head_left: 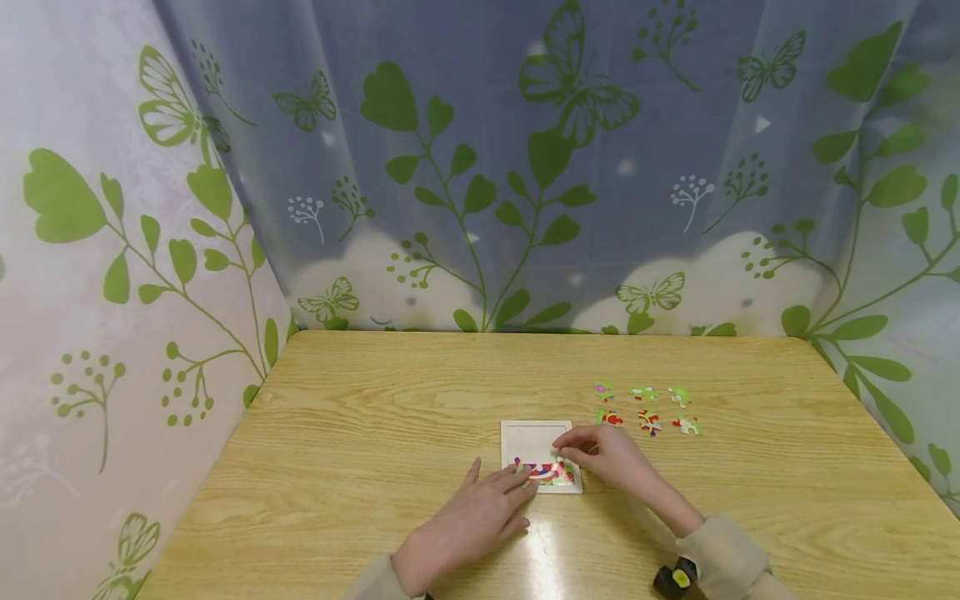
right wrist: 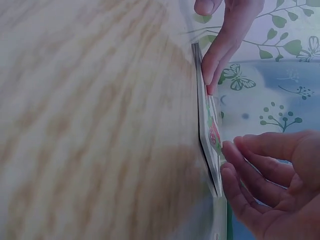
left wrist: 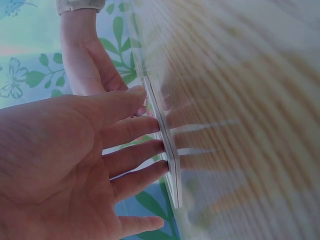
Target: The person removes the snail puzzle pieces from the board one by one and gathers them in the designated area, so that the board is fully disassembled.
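Observation:
A white-framed jigsaw puzzle tray (head_left: 536, 431) lies on the table, with colourful pieces (head_left: 551, 475) along its near side and bare board behind them. My left hand (head_left: 480, 512) rests with extended fingers on the tray's near left part, hiding some of the pieces. In the left wrist view, fingertips (left wrist: 162, 146) of that hand touch the tray's edge. My right hand (head_left: 607, 457) is over the tray's right side, thumb and forefinger close together at a puzzle piece (right wrist: 214, 135) with red and green print. Its fingertips partly cover the piece's edge.
Several loose puzzle pieces lie in two rows to the right behind the tray, among them a green one (head_left: 679, 396) and a red one (head_left: 649, 423). A dark wrist strap (head_left: 675, 577) shows by the right sleeve. A patterned curtain (head_left: 480, 167) hangs behind the wooden table (head_left: 375, 417).

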### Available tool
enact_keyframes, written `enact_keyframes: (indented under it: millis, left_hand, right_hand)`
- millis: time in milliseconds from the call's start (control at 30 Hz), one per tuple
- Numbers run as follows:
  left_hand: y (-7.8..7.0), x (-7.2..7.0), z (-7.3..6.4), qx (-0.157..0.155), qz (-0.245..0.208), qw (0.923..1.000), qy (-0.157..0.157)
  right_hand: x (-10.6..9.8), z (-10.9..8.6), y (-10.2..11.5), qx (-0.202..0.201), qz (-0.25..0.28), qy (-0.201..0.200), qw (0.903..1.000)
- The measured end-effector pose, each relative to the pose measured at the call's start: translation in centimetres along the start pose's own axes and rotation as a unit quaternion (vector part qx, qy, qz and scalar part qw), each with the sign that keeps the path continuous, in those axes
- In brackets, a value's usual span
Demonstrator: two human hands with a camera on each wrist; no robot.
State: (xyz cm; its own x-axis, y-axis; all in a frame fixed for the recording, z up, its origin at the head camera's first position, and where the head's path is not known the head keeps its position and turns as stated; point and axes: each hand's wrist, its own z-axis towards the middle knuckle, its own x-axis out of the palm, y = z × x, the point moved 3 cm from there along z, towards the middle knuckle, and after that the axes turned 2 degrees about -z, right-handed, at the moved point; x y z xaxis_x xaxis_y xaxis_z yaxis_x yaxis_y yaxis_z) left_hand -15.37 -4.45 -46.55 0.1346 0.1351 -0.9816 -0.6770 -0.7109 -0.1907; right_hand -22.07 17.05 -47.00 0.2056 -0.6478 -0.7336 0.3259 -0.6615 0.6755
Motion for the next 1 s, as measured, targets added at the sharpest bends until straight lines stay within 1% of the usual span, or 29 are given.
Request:
enact_keyframes:
  millis: [133, 400, 633, 1000]
  left_hand:
    - [0.00, 0.03, -0.02, 0.001, 0.000, 1.0000, 0.001]
    - [-0.01, -0.05, -0.02, 0.002, 0.006, 1.0000, -0.003]
    - [-0.05, -0.10, 0.00, 0.002, 0.004, 1.0000, -0.003]
    - [-0.04, -0.04, 0.02, 0.000, -0.003, 1.0000, 0.000]
  right_hand:
    - [-0.06, -0.03, 0.07, -0.009, 0.014, 0.002, 0.9999]
    - [-0.04, -0.11, -0.15, -0.041, 0.059, 0.010, 0.9974]
    - [0.08, -0.28, -0.39, -0.043, 0.081, 0.017, 0.9957]
    - [0.38, -0.60, -0.79, -0.052, 0.092, 0.036, 0.9938]
